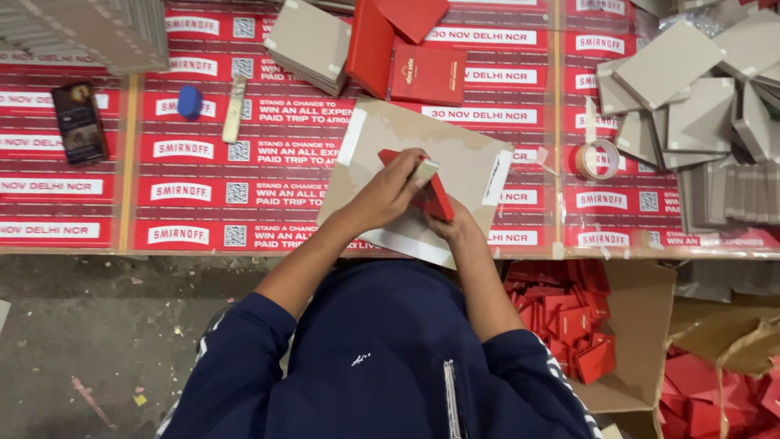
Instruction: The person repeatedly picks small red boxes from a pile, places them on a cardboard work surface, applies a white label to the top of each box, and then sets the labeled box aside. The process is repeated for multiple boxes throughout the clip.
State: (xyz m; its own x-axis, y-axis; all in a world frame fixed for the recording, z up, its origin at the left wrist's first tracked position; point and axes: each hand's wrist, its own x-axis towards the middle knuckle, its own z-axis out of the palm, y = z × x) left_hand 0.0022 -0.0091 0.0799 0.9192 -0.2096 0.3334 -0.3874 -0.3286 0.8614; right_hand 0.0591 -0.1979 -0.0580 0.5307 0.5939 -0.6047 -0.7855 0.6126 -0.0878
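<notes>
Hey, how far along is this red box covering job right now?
Done: a carton beside the person holds many finished red pieces. In hand: both hands, left hand and right hand, hold one red piece over a cardboard sheet. Left: grey boards lie piled bare at right.

Even, bright overhead light, soft shadows, mild glare on glossy surfaces, slight edge distortion.

On the bench point(97, 236), covered in red printed sheets, a blue cap-shaped piece point(189, 102) lies beside a pale flat stick point(234, 108), with a dark packet point(80, 122) further left. A roll of tape point(597, 160) sits near grey board pieces point(691, 89). A carton point(642, 325) below holds small red boxes point(569, 313).
</notes>
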